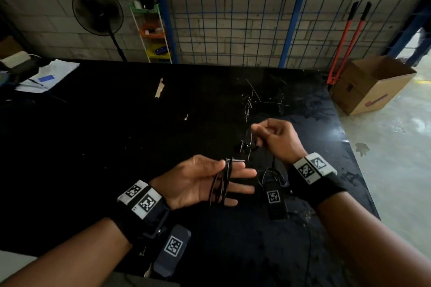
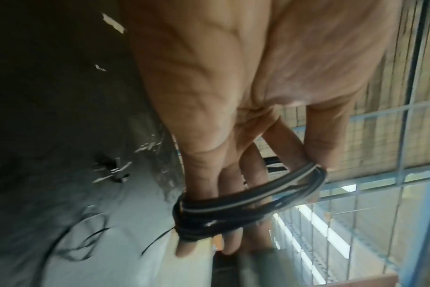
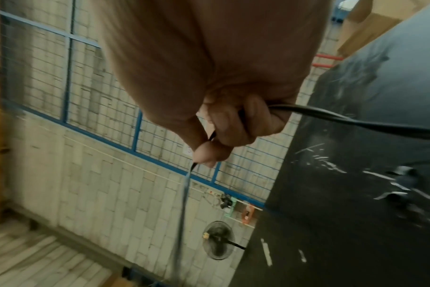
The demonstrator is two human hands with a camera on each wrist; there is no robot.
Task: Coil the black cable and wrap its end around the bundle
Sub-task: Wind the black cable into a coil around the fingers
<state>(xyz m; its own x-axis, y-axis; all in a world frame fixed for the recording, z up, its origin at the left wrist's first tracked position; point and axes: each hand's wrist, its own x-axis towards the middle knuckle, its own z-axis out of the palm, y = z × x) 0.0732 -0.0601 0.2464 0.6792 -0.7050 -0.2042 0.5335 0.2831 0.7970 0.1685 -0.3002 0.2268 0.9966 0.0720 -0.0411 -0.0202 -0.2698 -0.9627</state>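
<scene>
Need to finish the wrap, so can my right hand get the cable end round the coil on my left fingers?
Probably yes. The coil sits on the open left hand, and the right hand, pinching the cable, has nothing between.

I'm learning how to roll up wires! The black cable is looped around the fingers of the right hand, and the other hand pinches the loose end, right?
Not quite: the black cable is looped around the fingers of the left hand, as the left wrist view shows. The right hand pinches the loose end.
</scene>
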